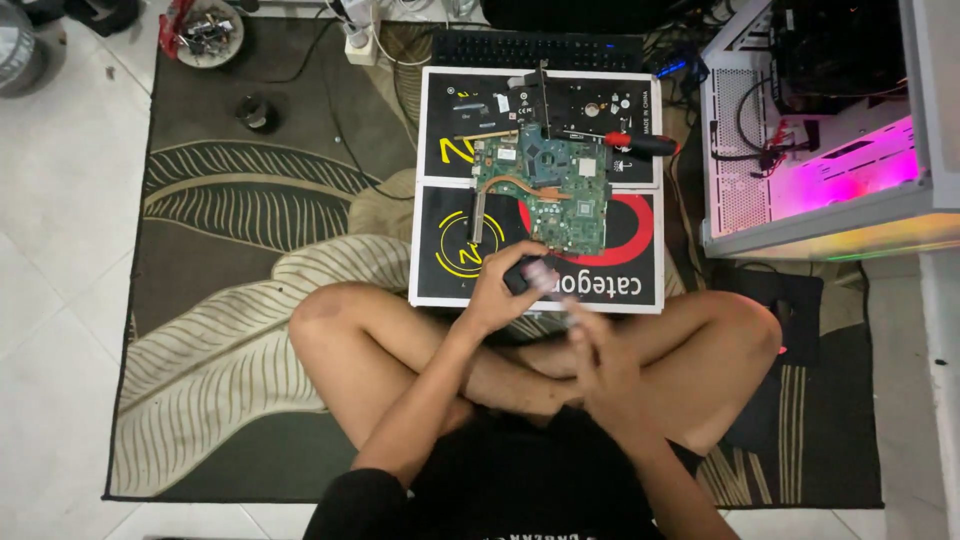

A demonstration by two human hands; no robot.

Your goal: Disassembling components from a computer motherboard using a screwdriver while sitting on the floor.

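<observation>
A round bowl (208,35) lay far off to the upper left of the green circuit board (545,185), holding a jumble of small parts too tiny to tell apart. The white computer case (800,130) stood open to the board's right, lit pink inside, with cables in it. The left hand (500,290) curled its fingers around a small dark object (520,273) just below the board, over the black printed mat (450,250). The object looked black, partly hidden. The right hand (600,345), blurred, sat below the board; whether it gripped anything could not be told.
</observation>
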